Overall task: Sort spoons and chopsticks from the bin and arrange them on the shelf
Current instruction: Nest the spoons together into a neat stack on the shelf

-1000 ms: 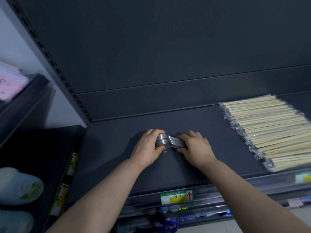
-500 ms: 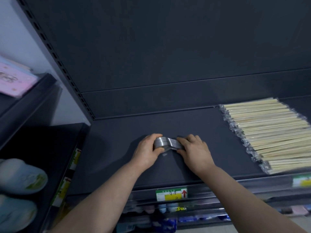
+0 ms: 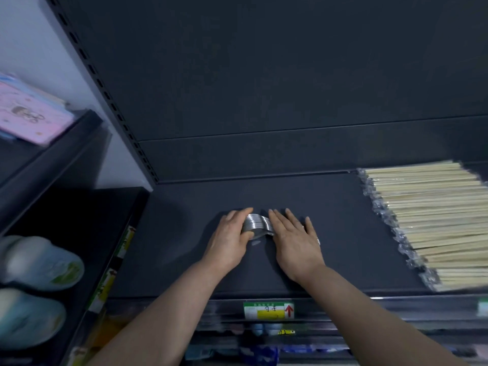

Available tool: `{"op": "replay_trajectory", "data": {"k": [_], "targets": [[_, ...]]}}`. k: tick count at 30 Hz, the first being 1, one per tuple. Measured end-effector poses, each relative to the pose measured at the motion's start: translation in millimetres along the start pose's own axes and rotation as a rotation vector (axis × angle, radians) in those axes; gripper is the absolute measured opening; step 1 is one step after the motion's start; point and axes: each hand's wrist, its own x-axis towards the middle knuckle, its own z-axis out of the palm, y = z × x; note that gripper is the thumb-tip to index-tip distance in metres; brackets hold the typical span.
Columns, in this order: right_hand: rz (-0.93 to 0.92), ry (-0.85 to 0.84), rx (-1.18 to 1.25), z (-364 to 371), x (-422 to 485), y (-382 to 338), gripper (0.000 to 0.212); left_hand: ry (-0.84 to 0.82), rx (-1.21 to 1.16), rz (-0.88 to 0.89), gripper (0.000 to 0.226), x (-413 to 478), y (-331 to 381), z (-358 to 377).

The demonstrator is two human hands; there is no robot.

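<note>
A nested stack of metal spoons (image 3: 255, 225) lies on the dark shelf (image 3: 200, 260), bowls showing between my hands. My left hand (image 3: 229, 241) grips the bowl end, thumb in front and fingers curled over the top. My right hand (image 3: 295, 241) lies flat with straight, spread fingers over the handles, hiding them. A wide row of wrapped wooden chopsticks (image 3: 433, 220) lies on the right of the same shelf, a hand's width clear of my right hand.
A price tag (image 3: 268, 310) sits on the shelf's front rail below my hands. To the left, a neighbouring rack holds pale slippers (image 3: 39, 262) below and a pink packet (image 3: 29, 114) above. The slotted upright (image 3: 105, 96) stands between the racks.
My right hand has flattened out, its fingers now straight over the spoon handles instead of curled round them. The left hand keeps its hold. The view has shifted slightly.
</note>
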Motion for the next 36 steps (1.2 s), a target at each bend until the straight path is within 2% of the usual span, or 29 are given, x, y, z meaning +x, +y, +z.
{"op": "replay_trajectory", "data": {"k": [6,9,12,14,19,30,36], "targets": [[0.022,-0.107,0.013,-2,45,-8,0.057,0.071,-0.02,-0.102,0.056,23,-14,-8],[-0.036,-0.06,0.008,3,46,-8,0.055,0.064,0.102,-0.112,0.06,27,-17,-11],[-0.053,0.009,0.012,8,42,-6,0.055,0.096,0.266,-0.049,0.065,19,-16,-8],[-0.052,0.014,0.005,10,42,-6,0.055,0.061,0.283,-0.026,0.067,12,-14,-5],[-0.069,0.028,-0.025,11,40,-7,0.08,0.024,0.25,-0.032,0.073,13,-14,-1],[-0.046,0.046,-0.085,13,42,-12,0.079,-0.039,0.288,-0.003,0.076,20,-20,-6],[-0.053,0.0,-0.103,12,43,-11,0.087,-0.061,0.279,-0.032,0.079,16,-18,-7]]}}
